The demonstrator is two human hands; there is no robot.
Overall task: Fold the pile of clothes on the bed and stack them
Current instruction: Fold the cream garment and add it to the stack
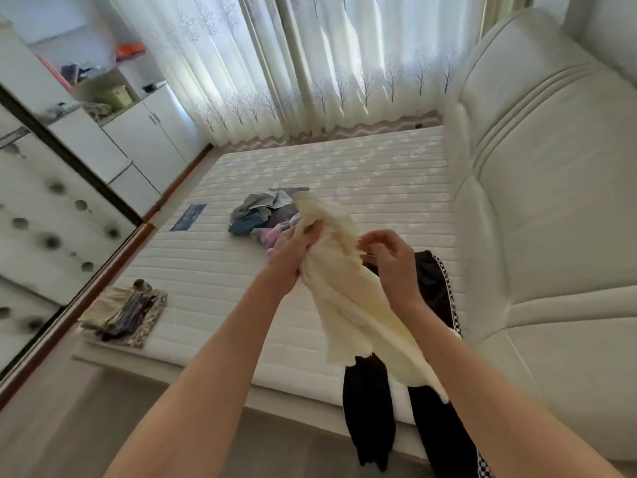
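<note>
Head view: the left hand [291, 248] grips a cream garment [348, 294] bunched near its top, and the right hand [389, 257] pinches its edge at 3 o'clock. The garment hangs above the mattress [379, 181], its long axis running from 11 to 5 o'clock. Black trousers [434, 426] lie beneath it, a clothes pile [262, 212] at 11 o'clock, a folded stack [125, 312] at 9 o'clock. Curtains [310, 63] hang beyond.

The pile of clothes [265, 215] sits mid-bed [379, 174] ahead of you; the folded stack [125, 312] lies at the bed's near left corner; trousers [431, 288] drape over the near edge to your right; the headboard [551, 201] rises on the right; curtains [310, 63] hang behind; cabinets [144, 139] stand left.
</note>
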